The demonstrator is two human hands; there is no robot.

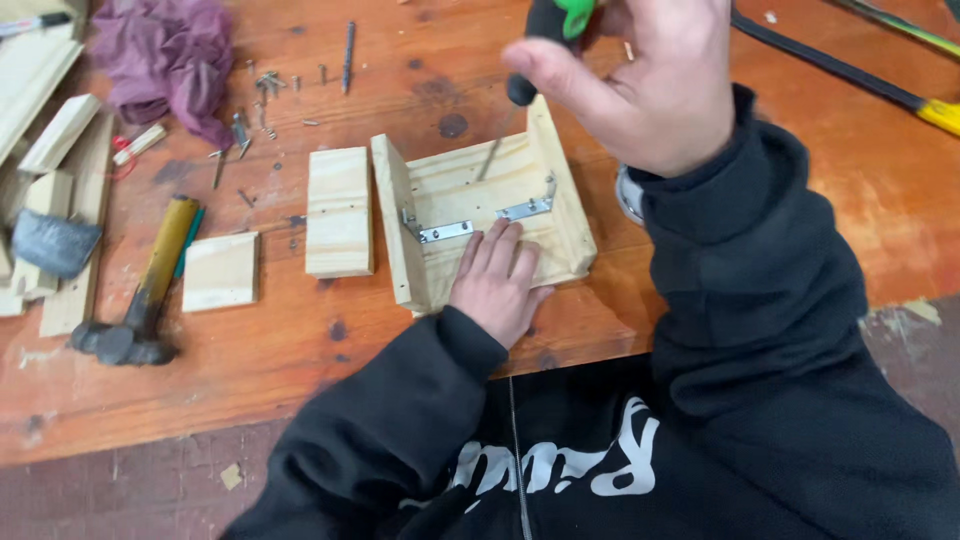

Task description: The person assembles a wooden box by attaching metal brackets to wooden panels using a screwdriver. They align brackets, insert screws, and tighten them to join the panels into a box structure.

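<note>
**Desk:** What is the worker holding at the orange-brown wooden workbench?

**Photographer:** The right hand is clenched around the black-and-green handle of a screwdriver, its thin metal shaft angled down into a pale pine, three-sided box frame. The tip meets the board near the frame's far inner corner.

**Desk:** And the other hand?

**Photographer:** The left hand lies flat, fingers spread, pressing on the frame's base board. It grips nothing. Its fingertips sit just beside two silver metal corner brackets, one at each upright wall.

**Desk:** Where does the frame sit?

**Photographer:** Near the bench's front edge, directly before the worker, who wears a black hooded zip top.

**Desk:** Anything around it?

**Photographer:** A loose rectangular pine block lies just left of the frame, a smaller square pine offcut further left. Beyond that rests a wooden-handled hammer with a dark head. Scattered small metal screws lie near a crumpled purple cloth at the bench's far side.
</note>
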